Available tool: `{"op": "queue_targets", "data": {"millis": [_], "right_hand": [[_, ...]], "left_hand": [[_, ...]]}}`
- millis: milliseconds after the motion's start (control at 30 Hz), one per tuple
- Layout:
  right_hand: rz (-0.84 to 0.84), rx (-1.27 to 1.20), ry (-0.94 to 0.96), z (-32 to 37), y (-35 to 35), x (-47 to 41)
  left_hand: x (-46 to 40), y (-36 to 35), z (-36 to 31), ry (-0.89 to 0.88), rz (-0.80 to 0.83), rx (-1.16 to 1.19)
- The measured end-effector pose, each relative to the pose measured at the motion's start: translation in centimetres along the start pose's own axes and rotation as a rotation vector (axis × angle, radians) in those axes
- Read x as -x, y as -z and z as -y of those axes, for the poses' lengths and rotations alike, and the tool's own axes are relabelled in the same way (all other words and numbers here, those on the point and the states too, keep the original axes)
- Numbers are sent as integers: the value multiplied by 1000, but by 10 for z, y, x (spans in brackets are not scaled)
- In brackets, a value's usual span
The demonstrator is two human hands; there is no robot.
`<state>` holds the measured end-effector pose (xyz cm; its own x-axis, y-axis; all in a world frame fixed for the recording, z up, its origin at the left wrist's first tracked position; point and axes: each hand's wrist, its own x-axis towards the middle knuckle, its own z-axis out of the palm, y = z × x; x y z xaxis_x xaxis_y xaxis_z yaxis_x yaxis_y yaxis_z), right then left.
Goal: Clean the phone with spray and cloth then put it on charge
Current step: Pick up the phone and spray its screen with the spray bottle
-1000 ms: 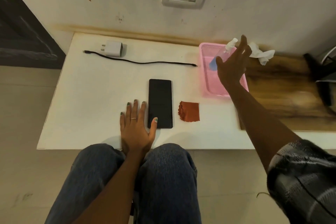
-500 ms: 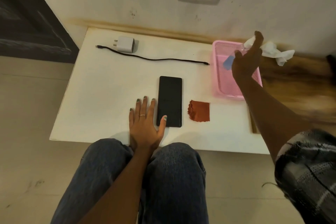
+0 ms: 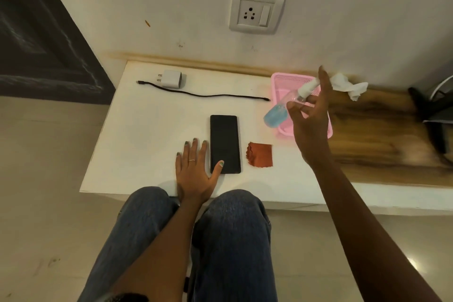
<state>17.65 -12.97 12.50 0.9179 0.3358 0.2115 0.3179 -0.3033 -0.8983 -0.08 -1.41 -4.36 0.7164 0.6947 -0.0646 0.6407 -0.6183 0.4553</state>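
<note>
Holding spray bottle (image 3: pixel 282 110), label seemingly unreadable.

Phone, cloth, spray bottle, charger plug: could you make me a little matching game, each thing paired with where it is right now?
Things:
1. phone
2. cloth
3. spray bottle
4. charger plug

Places:
A. at the table's far left, beside the black cable
B. lifted out of the pink basket, in the right hand
C. flat on the table, under the left hand's thumb
D. flat on the table, just right of the phone

Pairs: 1-C, 2-D, 3-B, 4-A
</note>
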Motion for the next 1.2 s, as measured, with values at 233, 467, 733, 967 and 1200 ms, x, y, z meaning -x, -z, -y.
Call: {"op": "queue_targets", "data": {"millis": [233,467,733,967,1200], "right_hand": [[53,-100,-50,24,6,39],[46,-155,-58,32,-1,52],[96,-213,-55,39,-2,62],[228,-340,-78,56,8,76],[381,-691,-334,91,15,109]], "left_hand": [[-19,13,-22,212,10,165],[-44,34,-54,451,265,82],[-39,54,-50,591,274,825],[-12,93,-31,532,314,1179],[33,160,-29,444,374,1712]]}}
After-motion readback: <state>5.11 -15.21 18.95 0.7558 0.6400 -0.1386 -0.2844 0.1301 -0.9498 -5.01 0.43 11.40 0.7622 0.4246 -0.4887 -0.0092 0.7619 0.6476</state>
